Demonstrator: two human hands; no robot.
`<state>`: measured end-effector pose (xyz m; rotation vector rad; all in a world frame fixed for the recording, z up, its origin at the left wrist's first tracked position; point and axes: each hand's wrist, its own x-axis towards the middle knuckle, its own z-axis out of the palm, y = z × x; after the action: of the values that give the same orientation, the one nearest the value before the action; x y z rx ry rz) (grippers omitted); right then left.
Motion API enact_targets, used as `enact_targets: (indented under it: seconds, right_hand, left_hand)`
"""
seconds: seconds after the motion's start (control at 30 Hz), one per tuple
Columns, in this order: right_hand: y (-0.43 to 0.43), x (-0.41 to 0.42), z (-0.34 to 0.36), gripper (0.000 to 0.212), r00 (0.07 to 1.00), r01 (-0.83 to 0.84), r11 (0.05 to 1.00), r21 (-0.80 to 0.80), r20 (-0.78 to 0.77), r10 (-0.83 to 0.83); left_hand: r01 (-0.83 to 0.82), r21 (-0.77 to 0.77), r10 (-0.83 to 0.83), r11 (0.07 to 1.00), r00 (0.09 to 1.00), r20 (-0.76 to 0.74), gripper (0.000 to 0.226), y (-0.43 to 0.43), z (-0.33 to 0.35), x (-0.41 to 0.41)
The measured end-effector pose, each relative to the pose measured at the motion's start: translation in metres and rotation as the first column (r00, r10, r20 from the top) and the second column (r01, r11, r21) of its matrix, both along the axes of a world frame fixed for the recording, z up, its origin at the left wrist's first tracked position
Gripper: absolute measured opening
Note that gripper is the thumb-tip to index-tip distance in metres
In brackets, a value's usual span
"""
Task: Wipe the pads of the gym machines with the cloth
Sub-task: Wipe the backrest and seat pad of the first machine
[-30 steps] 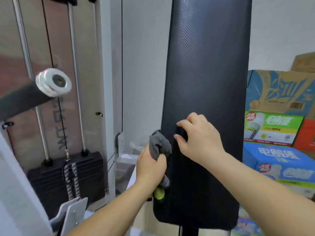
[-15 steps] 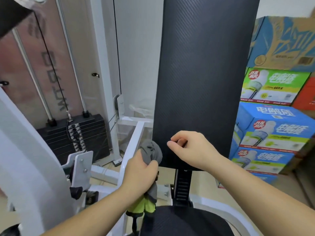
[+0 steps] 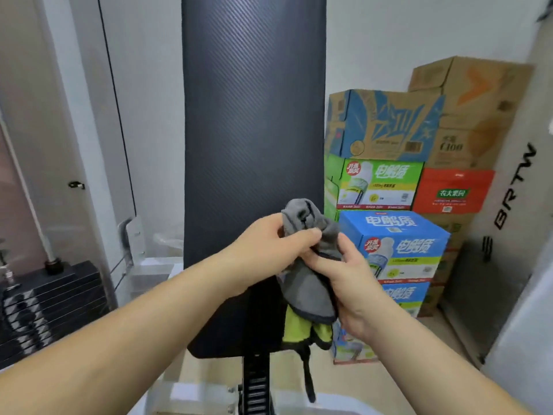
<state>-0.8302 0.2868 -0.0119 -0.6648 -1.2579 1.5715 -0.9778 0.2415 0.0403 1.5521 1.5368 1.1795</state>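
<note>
A tall black back pad (image 3: 254, 130) of a gym machine stands upright in the middle of the view. In front of its lower right part I hold a grey cloth (image 3: 311, 283) with a yellow-green underside in both hands, off the pad. My left hand (image 3: 269, 253) pinches the cloth's upper part between thumb and fingers. My right hand (image 3: 350, 283) grips its right side, with the thumb lying across the fabric. The cloth's lower end hangs down below both hands.
A black weight stack (image 3: 51, 307) and steel guide rods stand at the left behind a white frame post (image 3: 89, 130). Stacked cardboard boxes (image 3: 398, 181) fill the right. A white machine panel (image 3: 514, 205) rises at far right. A toothed adjustment post (image 3: 254, 384) descends under the pad.
My left hand carried the cloth from the pad's left edge across to its lower right. My right hand left the pad face and took hold of the cloth. The view shifted right.
</note>
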Motion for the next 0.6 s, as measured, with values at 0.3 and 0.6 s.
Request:
enact_targets:
  seconds: [0.3,0.6]
  right_hand:
    - [0.107,-0.021,0.155,0.026,0.857,0.508,0.829,0.234,-0.041,-0.514]
    - [0.179,-0.067,0.271,0.032,0.863,0.469,0.822,0.323,0.032,-0.505]
  left_hand:
    - [-0.001,0.577,0.577,0.817,0.004,-0.817,0.076,0.103,0.116,-0.036]
    - [-0.008,0.549,0.549,0.836,-0.014,-0.836,0.084,0.129,0.132,-0.063]
